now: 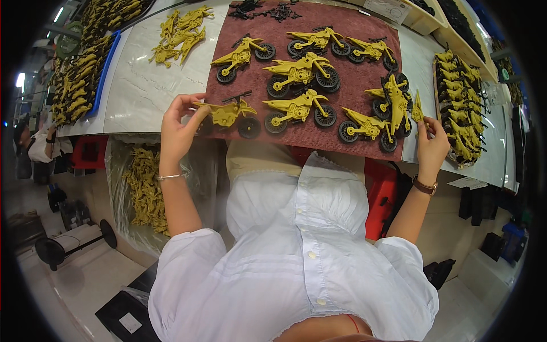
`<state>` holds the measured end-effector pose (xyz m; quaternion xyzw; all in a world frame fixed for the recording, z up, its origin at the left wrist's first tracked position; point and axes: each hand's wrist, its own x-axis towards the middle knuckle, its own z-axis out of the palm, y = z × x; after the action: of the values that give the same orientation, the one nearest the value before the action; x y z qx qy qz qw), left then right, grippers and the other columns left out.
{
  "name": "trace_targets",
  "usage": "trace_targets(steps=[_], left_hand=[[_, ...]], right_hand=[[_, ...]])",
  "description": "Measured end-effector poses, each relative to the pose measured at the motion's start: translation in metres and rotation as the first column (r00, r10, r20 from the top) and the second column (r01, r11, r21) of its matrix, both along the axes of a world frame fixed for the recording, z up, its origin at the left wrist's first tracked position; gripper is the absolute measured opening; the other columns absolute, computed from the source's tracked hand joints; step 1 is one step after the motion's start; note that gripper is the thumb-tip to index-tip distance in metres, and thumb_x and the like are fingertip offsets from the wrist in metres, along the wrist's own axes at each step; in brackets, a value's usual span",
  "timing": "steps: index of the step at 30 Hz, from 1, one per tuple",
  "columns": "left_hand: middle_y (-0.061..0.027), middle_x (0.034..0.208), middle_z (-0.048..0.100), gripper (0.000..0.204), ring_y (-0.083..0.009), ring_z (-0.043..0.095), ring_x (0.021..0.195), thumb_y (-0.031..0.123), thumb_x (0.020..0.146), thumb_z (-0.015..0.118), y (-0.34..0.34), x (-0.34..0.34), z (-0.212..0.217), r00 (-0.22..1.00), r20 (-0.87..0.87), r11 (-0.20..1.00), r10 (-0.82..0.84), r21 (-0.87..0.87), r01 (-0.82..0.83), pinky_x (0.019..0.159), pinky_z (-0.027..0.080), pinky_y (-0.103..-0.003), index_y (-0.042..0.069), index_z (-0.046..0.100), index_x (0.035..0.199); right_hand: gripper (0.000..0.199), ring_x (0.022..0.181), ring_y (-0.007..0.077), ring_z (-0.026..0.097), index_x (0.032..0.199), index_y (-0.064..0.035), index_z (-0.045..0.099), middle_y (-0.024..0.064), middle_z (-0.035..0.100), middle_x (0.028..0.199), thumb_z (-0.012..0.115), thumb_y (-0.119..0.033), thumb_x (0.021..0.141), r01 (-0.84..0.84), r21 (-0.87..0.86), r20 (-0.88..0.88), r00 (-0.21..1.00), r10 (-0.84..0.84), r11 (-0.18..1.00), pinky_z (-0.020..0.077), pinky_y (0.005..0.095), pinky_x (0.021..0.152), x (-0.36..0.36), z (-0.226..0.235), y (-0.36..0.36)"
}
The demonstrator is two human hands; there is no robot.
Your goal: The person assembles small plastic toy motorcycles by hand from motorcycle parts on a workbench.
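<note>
At the left edge of the maroon cloth [250,85], my left hand [183,122] has its fingers closed on the tail of a yellow toy motorcycle [227,114] with black wheels, slightly blurred. Over on the right, just past the cloth's edge, my right hand [431,141] pinches a small pointed yellow plastic piece [417,108]. Left of that piece, a toy motorcycle [397,102] lies across others on the cloth. Several more yellow toy motorcycles with black wheels rest in loose rows between my hands, among them one in the middle [299,108].
Loose black parts [279,11] lie at the cloth's far edge. Yellow body pieces [181,34] sit on the pale table [137,74]. A blue-edged tray [106,74] of yellow parts stands left, a packed stack [460,108] right. Below the table hangs a clear bag [145,188] of yellow pieces.
</note>
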<state>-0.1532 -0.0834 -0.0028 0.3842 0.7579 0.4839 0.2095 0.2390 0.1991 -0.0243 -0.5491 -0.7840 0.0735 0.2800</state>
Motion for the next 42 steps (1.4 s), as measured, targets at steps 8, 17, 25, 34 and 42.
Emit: trace_targets(steps=[8,17,25,34,42], left_hand=[[-0.0141,0.103,0.06,0.019,-0.0197,0.059,0.097,0.014,0.093,0.045,-0.004,0.011,0.003,0.614,0.751,0.968,-0.241,0.228,0.102,0.074,0.053,-0.036,0.005,0.04,0.109],[-0.0199,0.112,0.054,0.029,-0.0316,0.058,0.1,0.022,0.096,0.035,0.036,0.093,0.009,0.364,0.88,0.946,-0.305,0.325,0.007,0.082,0.051,-0.048,0.001,0.042,0.115],[-0.0151,0.126,0.047,0.051,-0.0275,0.05,0.114,0.04,0.096,0.022,0.057,0.135,-0.007,0.15,0.93,0.939,-0.336,0.342,-0.019,0.092,0.044,-0.045,0.004,0.037,0.129],[-0.0161,0.124,0.048,0.058,-0.0259,0.051,0.112,0.047,0.095,0.024,0.063,0.14,-0.001,0.183,0.921,0.939,-0.343,0.342,0.037,0.089,0.046,-0.042,0.001,0.035,0.129],[-0.0134,0.113,0.054,0.041,-0.0223,0.056,0.103,0.033,0.095,0.034,0.063,0.141,-0.005,0.274,0.882,0.924,-0.383,0.366,0.113,0.084,0.049,-0.038,0.0,0.044,0.118]], right_hand=[[0.02,0.075,0.0216,0.064,0.094,0.0001,0.064,0.0131,0.064,0.091,0.065,-0.013,0.08,0.129,0.173,-0.137,0.985,-0.106,0.976,0.0507,0.0289,0.067,0.0,0.028,-0.023],[0.025,0.087,0.0218,0.06,0.092,0.0016,0.064,0.0135,0.062,0.098,0.07,0.004,0.068,-0.446,0.222,-0.48,0.724,0.496,0.867,0.0486,0.0279,0.072,-0.071,0.066,-0.103],[0.027,0.086,0.0285,0.058,0.09,-0.0004,0.065,0.0131,0.061,0.095,0.071,0.001,0.064,-0.679,0.217,-0.305,0.635,0.71,0.701,0.0466,0.0347,0.074,-0.094,0.053,-0.116],[0.027,0.088,0.0283,0.058,0.09,-0.0004,0.064,0.0123,0.06,0.097,0.07,0.001,0.064,-0.69,0.173,-0.291,0.646,0.706,0.703,0.0467,0.035,0.075,-0.086,0.052,-0.112],[0.026,0.089,0.0287,0.058,0.09,0.0,0.063,0.0116,0.06,0.098,0.069,0.003,0.064,-0.718,0.168,-0.257,0.63,0.733,0.676,0.0467,0.0355,0.077,-0.084,0.049,-0.111]])
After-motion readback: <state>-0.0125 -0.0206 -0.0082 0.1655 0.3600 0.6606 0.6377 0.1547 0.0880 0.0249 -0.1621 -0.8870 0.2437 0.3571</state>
